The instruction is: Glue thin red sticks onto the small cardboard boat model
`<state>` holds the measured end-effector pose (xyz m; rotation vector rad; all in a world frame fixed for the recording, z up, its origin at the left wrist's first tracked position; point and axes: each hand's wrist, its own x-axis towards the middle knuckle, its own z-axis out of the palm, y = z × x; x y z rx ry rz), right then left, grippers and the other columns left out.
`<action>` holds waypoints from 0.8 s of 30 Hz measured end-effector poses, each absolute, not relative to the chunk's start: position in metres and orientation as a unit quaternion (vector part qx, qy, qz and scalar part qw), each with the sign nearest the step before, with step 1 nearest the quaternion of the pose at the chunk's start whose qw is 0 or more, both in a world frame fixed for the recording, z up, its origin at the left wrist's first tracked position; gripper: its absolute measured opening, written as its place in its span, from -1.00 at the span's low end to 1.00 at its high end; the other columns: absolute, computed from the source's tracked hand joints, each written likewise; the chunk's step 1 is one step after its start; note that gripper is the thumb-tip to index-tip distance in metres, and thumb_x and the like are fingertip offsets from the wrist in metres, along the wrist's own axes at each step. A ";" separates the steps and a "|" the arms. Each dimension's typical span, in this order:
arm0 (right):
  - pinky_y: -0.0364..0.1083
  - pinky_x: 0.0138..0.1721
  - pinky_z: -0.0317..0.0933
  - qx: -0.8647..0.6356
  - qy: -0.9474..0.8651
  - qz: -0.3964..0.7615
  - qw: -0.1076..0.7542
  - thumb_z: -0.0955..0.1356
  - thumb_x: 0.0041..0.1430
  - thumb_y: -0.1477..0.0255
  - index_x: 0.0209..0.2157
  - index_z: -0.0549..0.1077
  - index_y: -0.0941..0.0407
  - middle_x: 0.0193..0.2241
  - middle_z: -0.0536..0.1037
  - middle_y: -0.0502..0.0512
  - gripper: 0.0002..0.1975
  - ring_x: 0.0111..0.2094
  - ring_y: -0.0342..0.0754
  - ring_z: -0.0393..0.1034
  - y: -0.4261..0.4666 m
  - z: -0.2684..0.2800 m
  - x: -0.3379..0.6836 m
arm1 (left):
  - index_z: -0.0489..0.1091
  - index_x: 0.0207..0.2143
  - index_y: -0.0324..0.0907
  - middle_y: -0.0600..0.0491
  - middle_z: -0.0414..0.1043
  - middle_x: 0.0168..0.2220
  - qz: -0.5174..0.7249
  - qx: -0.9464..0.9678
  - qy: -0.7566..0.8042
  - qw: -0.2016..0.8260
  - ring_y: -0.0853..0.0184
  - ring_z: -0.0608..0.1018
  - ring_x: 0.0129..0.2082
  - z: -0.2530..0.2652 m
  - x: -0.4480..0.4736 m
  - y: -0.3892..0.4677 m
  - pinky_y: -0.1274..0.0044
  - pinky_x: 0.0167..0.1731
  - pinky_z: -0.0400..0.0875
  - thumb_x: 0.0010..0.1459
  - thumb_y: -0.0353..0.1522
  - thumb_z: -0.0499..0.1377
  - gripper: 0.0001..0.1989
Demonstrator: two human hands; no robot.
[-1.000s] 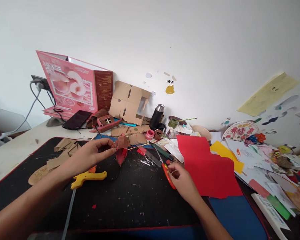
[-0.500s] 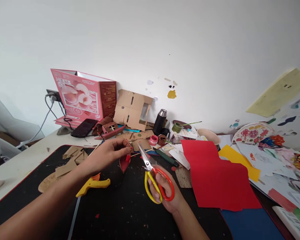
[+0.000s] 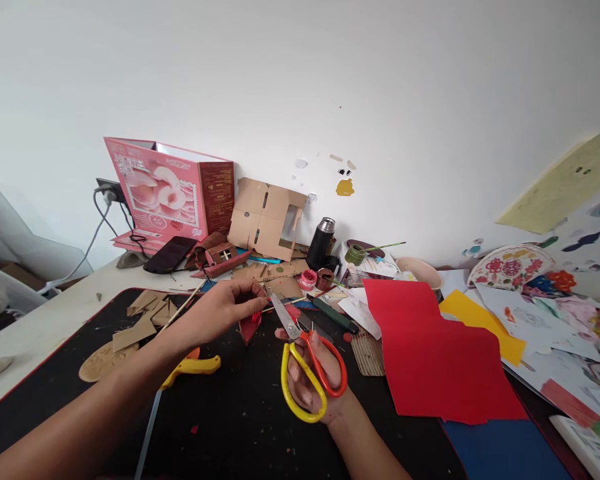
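My right hand (image 3: 313, 380) holds a pair of scissors (image 3: 293, 331) with one yellow and one red handle, fingers through the loops. The handles stand apart, and the blades point up and left toward my left hand (image 3: 235, 300). That hand is closed in a pinch at the fingertips; what lies between them is too small to make out. Just below its fingers shows a small bright red fringed piece (image 3: 257, 317). Beneath it, on the black mat, lies a dark red pointed boat-shaped piece (image 3: 249, 330). A yellow-handled tool (image 3: 195, 365) lies under my left forearm.
Cardboard scraps (image 3: 150, 313) lie at left. Behind are a phone (image 3: 171, 255), a small model boat (image 3: 225, 260), a black thermos (image 3: 321, 245) and paint jars (image 3: 308, 279). A green-handled tool (image 3: 335, 315) and red sheet (image 3: 440, 353) lie at right.
The scissors' handles have spread wider, the yellow one swinging left and down. The blades have come slightly nearer my left hand, which has shifted slightly right.
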<state>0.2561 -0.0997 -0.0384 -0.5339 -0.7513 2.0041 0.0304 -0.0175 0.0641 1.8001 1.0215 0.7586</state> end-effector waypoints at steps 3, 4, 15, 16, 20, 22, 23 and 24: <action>-0.24 -0.75 0.16 -0.237 -0.349 0.795 0.436 0.46 0.22 -0.18 0.19 0.53 0.22 -0.54 0.58 0.00 -0.18 -0.75 -0.18 0.33 -0.100 -0.039 0.256 | 0.52 -0.31 -0.13 0.07 0.57 -0.42 0.303 0.720 0.411 0.470 0.21 0.57 -0.40 0.066 0.032 -0.019 0.43 -0.29 0.48 0.20 0.05 0.26 -0.58; -0.23 -0.74 0.19 -0.252 -0.373 0.783 0.429 0.47 0.21 -0.17 0.22 0.50 0.23 -0.52 0.60 0.02 -0.16 -0.74 -0.16 0.37 -0.100 -0.037 0.256 | 0.53 -0.31 -0.13 0.08 0.56 -0.43 0.302 0.716 0.412 0.475 0.21 0.58 -0.41 0.067 0.032 -0.020 0.43 -0.29 0.48 0.19 0.05 0.26 -0.57; -0.25 -0.70 0.07 -0.422 -0.534 0.624 0.385 0.54 0.17 -0.02 0.21 0.50 0.19 -0.51 0.51 -0.09 -0.25 -0.74 -0.27 0.23 -0.098 -0.021 0.259 | 0.59 -0.29 -0.14 0.05 0.66 -0.33 0.301 0.724 0.447 0.430 0.17 0.62 -0.31 0.057 0.022 -0.004 0.43 -0.20 0.44 0.20 0.07 0.25 -0.55; -0.25 -0.71 0.05 -0.424 -0.532 0.620 0.391 0.53 0.18 -0.04 0.18 0.52 0.20 -0.52 0.49 -0.10 -0.26 -0.75 -0.28 0.20 -0.096 -0.021 0.259 | 0.61 -0.28 -0.14 0.04 0.67 -0.31 0.299 0.727 0.448 0.426 0.16 0.62 -0.29 0.057 0.021 -0.002 0.42 -0.18 0.44 0.20 0.08 0.25 -0.54; -0.26 -0.74 -0.02 -0.422 -0.509 0.624 0.417 0.54 0.13 -0.09 0.11 0.56 0.20 -0.55 0.43 -0.13 -0.26 -0.77 -0.31 0.14 -0.092 -0.025 0.259 | 0.62 -0.33 -0.13 0.03 0.67 -0.33 0.308 0.725 0.451 0.420 0.15 0.61 -0.30 0.057 0.022 0.002 0.43 -0.20 0.44 0.14 0.11 0.28 -0.52; -0.26 -0.74 -0.04 -0.418 -0.501 0.621 0.435 0.53 0.12 -0.12 0.09 0.56 0.20 -0.56 0.42 -0.15 -0.25 -0.78 -0.32 0.12 -0.091 -0.027 0.258 | 0.61 -0.37 -0.14 0.03 0.65 -0.35 0.308 0.722 0.452 0.424 0.17 0.59 -0.32 0.057 0.022 0.004 0.44 -0.22 0.43 0.12 0.12 0.28 -0.51; -0.26 -0.74 -0.04 -0.415 -0.500 0.619 0.441 0.53 0.12 -0.13 0.09 0.56 0.20 -0.56 0.41 -0.15 -0.24 -0.78 -0.33 0.11 -0.090 -0.029 0.257 | 0.60 -0.38 -0.14 0.03 0.64 -0.36 0.308 0.719 0.452 0.428 0.17 0.59 -0.32 0.057 0.023 0.005 0.44 -0.23 0.43 0.12 0.12 0.28 -0.51; -0.26 -0.74 -0.03 -0.414 -0.500 0.618 0.444 0.54 0.12 -0.13 0.08 0.56 0.20 -0.56 0.40 -0.15 -0.24 -0.78 -0.33 0.11 -0.090 -0.030 0.257 | 0.60 -0.39 -0.13 0.04 0.64 -0.37 0.306 0.717 0.453 0.432 0.17 0.59 -0.33 0.058 0.023 0.005 0.44 -0.23 0.43 0.11 0.11 0.29 -0.51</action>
